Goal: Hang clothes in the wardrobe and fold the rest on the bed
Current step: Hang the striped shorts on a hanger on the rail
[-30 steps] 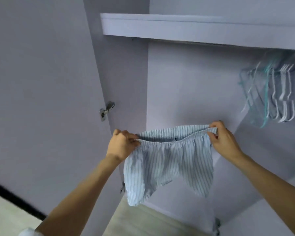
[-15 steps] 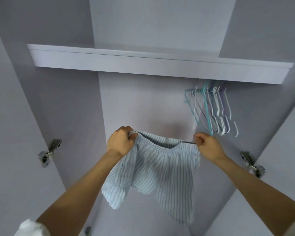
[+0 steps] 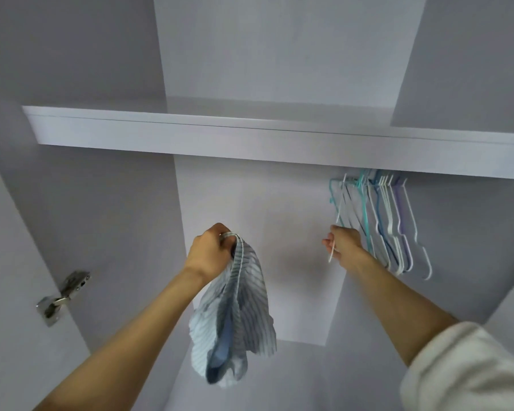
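Striped shorts (image 3: 235, 310): bunched, gripped at the waistband by left hand (image 3: 209, 252), hanging below it. Right hand (image 3: 343, 243): pinching a white hanger (image 3: 337, 221) at the near end of the hanger bunch (image 3: 389, 223). Advice: unhook that one alone, clear of its neighbours.

A single head-worn view is given, tilted upward into the open wardrobe — the shelf (image 3: 250, 137) is seen from below, close overhead and spanning the frame. Beneath the shelf's right end the hangers (image 3: 380, 221) are caught; both forearms enter from the lower edge, near the lens.
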Action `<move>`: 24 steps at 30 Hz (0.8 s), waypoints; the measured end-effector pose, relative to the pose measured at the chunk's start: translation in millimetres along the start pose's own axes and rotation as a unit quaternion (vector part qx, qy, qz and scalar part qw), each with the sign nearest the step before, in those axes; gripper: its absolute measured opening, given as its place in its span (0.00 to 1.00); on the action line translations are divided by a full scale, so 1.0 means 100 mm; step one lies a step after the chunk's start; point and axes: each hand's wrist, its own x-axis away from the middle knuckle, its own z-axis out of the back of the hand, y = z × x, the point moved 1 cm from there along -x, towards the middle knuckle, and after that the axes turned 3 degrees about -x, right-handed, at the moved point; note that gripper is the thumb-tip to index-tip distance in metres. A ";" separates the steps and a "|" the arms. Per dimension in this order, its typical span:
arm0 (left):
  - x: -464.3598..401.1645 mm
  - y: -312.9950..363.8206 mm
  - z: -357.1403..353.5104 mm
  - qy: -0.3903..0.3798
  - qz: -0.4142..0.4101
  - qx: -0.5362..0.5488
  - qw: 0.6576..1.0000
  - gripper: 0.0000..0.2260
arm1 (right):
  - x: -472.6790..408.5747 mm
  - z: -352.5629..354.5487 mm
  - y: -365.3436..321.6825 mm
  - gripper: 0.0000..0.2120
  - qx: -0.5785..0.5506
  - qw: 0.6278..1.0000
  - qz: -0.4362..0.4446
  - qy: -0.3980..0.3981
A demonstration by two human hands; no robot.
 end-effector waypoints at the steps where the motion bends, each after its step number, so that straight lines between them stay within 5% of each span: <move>1: -0.01 -0.01 -0.01 -0.006 0.015 0.012 1.000 0.04 | -0.03 -0.02 0.00 0.14 -0.020 1.000 0.008 -0.002; 16: 0.14 -0.24 -0.20 -0.101 0.074 0.044 0.991 0.08 | 0.06 0.15 -0.12 0.13 -0.040 0.996 0.066 -0.053; 24: 0.15 -0.24 -0.19 -0.084 0.071 0.033 0.993 0.05 | 0.06 0.26 -0.32 0.10 0.200 0.966 0.158 0.046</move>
